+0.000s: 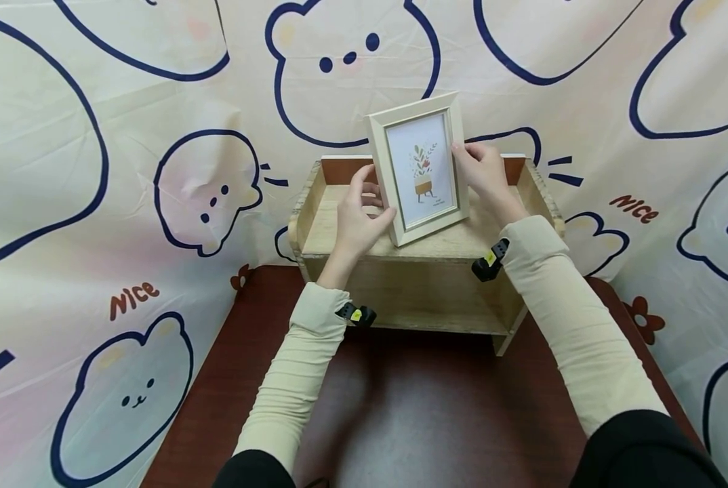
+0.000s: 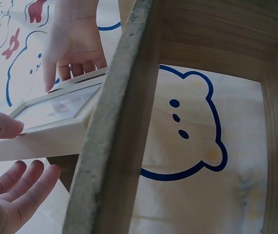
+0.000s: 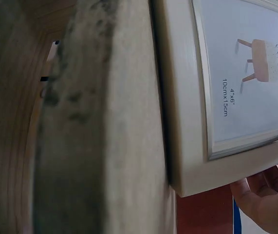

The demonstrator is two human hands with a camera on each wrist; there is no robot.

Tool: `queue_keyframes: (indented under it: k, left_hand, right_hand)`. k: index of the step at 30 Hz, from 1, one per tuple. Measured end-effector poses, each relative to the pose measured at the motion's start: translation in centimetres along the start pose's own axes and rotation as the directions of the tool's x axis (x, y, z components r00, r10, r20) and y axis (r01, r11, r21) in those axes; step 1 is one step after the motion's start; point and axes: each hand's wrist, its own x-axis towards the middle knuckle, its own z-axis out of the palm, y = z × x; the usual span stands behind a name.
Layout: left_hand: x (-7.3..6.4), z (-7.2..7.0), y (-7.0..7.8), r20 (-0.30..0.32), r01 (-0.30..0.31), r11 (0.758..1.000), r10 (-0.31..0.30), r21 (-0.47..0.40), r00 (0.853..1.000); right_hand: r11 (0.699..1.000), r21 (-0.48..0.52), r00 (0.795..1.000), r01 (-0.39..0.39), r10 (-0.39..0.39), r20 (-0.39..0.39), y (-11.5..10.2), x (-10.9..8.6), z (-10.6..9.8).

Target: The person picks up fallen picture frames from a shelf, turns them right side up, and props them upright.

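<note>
A cream picture frame (image 1: 383, 179) with a potted-plant print leans back, tilted sideways, at the front of the upper board of a wooden shelf (image 1: 339, 227). My right hand (image 1: 489, 173) grips its right edge, thumb in front and fingers behind. My left hand (image 1: 360, 213) is at the left edge, its thumb by the frame's border. In the left wrist view the fingers (image 2: 29, 187) of that hand are spread, with a gap to the frame. The right wrist view shows the frame's lower corner (image 3: 190, 173) close by the shelf's front edge (image 3: 129, 146).
The small two-level shelf stands on a dark red-brown table (image 1: 400, 407), close to a cloth backdrop (image 1: 217, 102) printed with bears. Its raised side panel (image 1: 537, 193) borders the upper board on the right. A lower compartment (image 1: 425, 298) opens toward me.
</note>
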Motion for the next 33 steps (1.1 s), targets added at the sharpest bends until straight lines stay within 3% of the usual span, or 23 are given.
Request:
queue_keyframes:
  k: [5, 12, 21, 33]
  left_hand:
    - [-0.4, 0.2, -0.2, 0.005, 0.009, 1.0, -0.009, -0.007, 1.0]
    - [-0.3, 0.1, -0.4, 0.0, -0.008, 0.999, 0.008, -0.038, 1.0]
    - [-0.1, 0.1, -0.8, 0.025, 0.006, 1.0, -0.006, -0.011, 1.0]
    - [0.1, 0.3, -1.2, -0.001, 0.042, 0.999, -0.042, 0.009, 0.999]
  right_hand:
    - [0.999, 0.013, 0.999, -0.04, 0.039, 0.036, 0.4, -0.1, -0.2]
    - [1.0, 0.02, 0.999, -0.022, 0.021, 0.045, 0.6, -0.3, -0.4]
    - [0.998, 0.056, 0.997, -0.016, 0.011, 0.08, 0.8, -1.1, -1.0]
    - [0.995, 0.095, 0.996, -0.035, 0.027, 0.083, 1.2, -2.2, -1.5]
